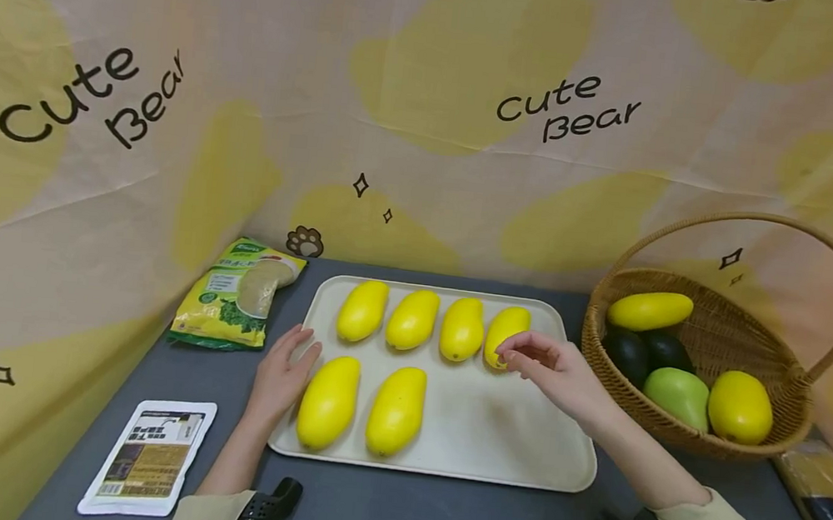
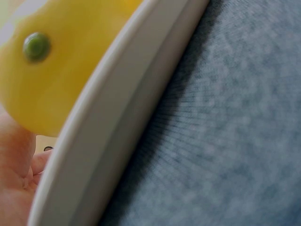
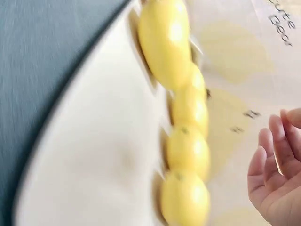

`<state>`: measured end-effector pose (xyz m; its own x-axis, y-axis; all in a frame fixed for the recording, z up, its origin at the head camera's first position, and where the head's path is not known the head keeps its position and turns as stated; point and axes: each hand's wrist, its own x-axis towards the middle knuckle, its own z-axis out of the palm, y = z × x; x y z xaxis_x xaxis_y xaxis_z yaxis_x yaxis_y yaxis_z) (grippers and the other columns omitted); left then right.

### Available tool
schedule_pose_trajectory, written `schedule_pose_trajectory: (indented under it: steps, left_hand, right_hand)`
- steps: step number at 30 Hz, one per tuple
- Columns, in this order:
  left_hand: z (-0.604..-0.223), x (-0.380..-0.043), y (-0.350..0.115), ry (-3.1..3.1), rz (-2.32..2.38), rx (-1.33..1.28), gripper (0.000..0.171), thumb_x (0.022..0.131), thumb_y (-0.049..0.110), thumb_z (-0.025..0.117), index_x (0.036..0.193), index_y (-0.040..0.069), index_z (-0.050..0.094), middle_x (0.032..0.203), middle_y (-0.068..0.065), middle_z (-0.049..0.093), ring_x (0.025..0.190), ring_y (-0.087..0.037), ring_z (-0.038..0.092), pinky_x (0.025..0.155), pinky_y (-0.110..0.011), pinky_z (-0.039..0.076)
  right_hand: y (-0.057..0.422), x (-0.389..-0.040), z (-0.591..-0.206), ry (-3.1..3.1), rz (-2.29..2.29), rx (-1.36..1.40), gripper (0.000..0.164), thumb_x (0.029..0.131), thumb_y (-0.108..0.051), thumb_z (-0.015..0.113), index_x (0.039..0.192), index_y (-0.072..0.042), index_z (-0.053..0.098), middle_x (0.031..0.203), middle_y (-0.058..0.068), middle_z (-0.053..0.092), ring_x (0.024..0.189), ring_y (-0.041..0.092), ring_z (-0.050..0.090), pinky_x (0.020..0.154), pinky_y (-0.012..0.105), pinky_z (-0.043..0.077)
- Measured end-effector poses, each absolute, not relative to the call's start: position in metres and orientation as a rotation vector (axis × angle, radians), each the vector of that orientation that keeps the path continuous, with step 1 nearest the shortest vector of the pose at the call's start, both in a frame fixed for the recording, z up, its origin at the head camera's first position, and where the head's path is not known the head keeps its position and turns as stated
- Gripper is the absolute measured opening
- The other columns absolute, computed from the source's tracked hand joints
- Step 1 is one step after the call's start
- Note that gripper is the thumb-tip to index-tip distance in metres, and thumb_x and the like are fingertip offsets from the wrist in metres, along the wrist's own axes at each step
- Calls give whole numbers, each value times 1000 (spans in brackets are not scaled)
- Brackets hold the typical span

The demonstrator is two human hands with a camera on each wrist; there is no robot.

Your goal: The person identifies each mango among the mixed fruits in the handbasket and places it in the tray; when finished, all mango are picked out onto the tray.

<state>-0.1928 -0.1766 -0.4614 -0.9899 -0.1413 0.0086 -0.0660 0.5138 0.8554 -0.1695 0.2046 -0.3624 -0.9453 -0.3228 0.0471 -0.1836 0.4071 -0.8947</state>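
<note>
Smooth yellow mangoes lie in two rows on a cream tray [image 1: 473, 458]: several in the back row, such as the back-left mango [image 1: 362, 312], and two in front, one being the front-right mango [image 1: 396, 411]. My left hand [image 1: 283, 377] rests at the tray's left edge with fingers extended, beside the front-left mango [image 1: 328, 402]. In the left wrist view, that hand's thumb is near a mango [image 2: 56, 89] with a green stem nub. Over the tray's right part, my right hand [image 1: 556, 374] hovers with loosely bent fingers holding nothing; it partly covers the rightmost back mango [image 1: 506, 327].
To the right stands a wicker basket [image 1: 797, 405] with a tall handle, holding yellow fruit, a green apple [image 1: 677, 396] and dark avocados [image 1: 626, 355]. A yellow-green bag [image 1: 235, 297] and a white pouch [image 1: 149, 459] lie left. A brown package [image 1: 827, 492] sits far right.
</note>
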Motion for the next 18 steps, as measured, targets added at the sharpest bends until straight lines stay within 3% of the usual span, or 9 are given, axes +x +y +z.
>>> schedule_pose_trajectory:
  steps: [4, 7, 11, 15, 18]
  left_hand:
    - [-459, -192, -177, -2665, -1506, 182, 52, 101, 36, 50, 143, 5, 47, 157, -12, 28, 145, -32, 23, 113, -52, 25]
    - [-458, -192, -176, -2664, -1508, 184, 51, 102, 35, 50, 143, 5, 47, 157, -13, 28, 145, -33, 22, 114, -53, 24]
    - [-459, -191, -176, -2663, -1502, 182, 51, 102, 35, 49, 142, 4, 47, 157, -13, 29, 144, -33, 23, 114, -53, 22]
    - [-460, -191, -175, -2665, -1494, 176, 52, 102, 36, 49, 142, 4, 47, 157, -13, 29, 144, -34, 23, 115, -53, 21]
    - [-460, -191, -175, -2664, -1494, 174, 52, 102, 37, 49, 142, 5, 47, 157, -13, 29, 145, -34, 23, 114, -53, 22]
  right_hand:
    - [230, -169, -341, 2646, -1479, -543, 23, 98, -19, 60, 112, -1, 65, 105, 10, 67, 91, 20, 63, 79, 27, 54]
    - [253, -169, -319, 2801, -1286, -559, 22, 98, -23, 60, 112, -7, 67, 105, 7, 68, 88, 19, 63, 75, 27, 54]
    - [290, -183, -292, 3025, -842, -505, 25, 99, -31, 59, 113, -13, 68, 107, 6, 69, 93, 27, 64, 77, 42, 53]
    - [327, -210, -279, 3081, -556, -414, 36, 100, -31, 55, 117, -2, 65, 112, 20, 67, 99, 41, 61, 83, 57, 48]
    - [349, -229, -281, 3065, -465, -338, 41, 100, -29, 54, 118, 7, 61, 114, 29, 62, 101, 47, 58, 83, 60, 46]
